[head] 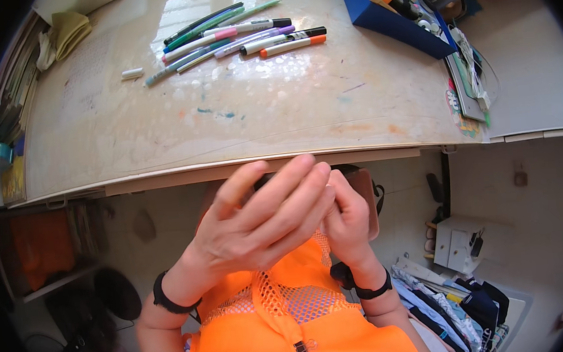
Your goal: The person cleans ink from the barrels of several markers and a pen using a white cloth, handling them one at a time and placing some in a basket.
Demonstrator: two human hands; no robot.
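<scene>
In front of the desk's near edge my two hands meet above my lap. My left hand (265,217) has its fingers stretched out and somewhat apart, its fingertips close against the other hand. My right hand (346,215) is curled, and whatever may lie inside it is hidden. Beyond them on the desk (277,126) lies a loose bunch of pens and markers, among them a marker with an orange cap (293,46), a black-capped marker (283,40), a pink-and-white marker (200,44) and a purple pen (253,41). A small white cap (132,74) lies left of the bunch.
A blue box (398,25) full of bottles and small items stands at the back right, near a white cable (471,66). Books (16,87) and a folded yellow cloth (71,33) line the left side. Clothes (445,307) are piled below right.
</scene>
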